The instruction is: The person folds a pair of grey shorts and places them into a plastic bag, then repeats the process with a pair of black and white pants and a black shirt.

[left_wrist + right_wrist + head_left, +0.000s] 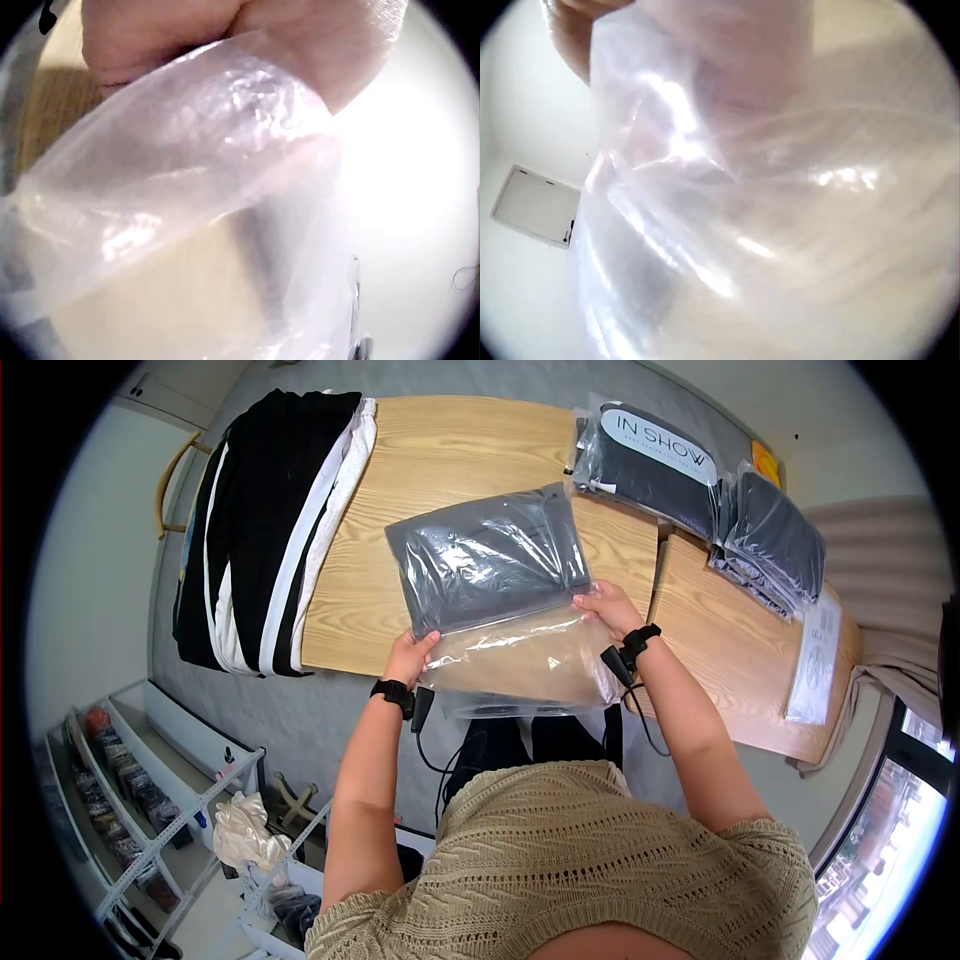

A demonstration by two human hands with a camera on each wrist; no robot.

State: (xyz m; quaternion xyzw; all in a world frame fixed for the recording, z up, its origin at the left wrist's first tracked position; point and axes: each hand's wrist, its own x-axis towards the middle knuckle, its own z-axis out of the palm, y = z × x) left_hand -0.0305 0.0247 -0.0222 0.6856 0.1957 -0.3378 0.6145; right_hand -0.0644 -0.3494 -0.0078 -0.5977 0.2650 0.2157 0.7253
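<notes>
A clear plastic bag (520, 655) holds a folded dark grey garment (485, 555) in its far half. Its near half is see-through, with the wooden top showing beneath, and hangs toward my body past the table edge. My left hand (408, 657) pinches the bag's left side, thumb on top, by the garment's near corner. On the opposite side my right hand (612, 608) grips the plastic edge, thumb also on top. In the left wrist view, wrinkled film (187, 150) covers part of my fingers. Shiny plastic (780, 195) overlaps my right hand in the right wrist view.
Black and white garments (262, 530) lie stacked on the table's left end. Bagged dark garments (655, 470) sit at the far right, beside another bagged bundle (770, 540). A flat white packet (815, 660) lies on the right-hand wooden top (715, 680). Shelving (130, 790) stands lower left.
</notes>
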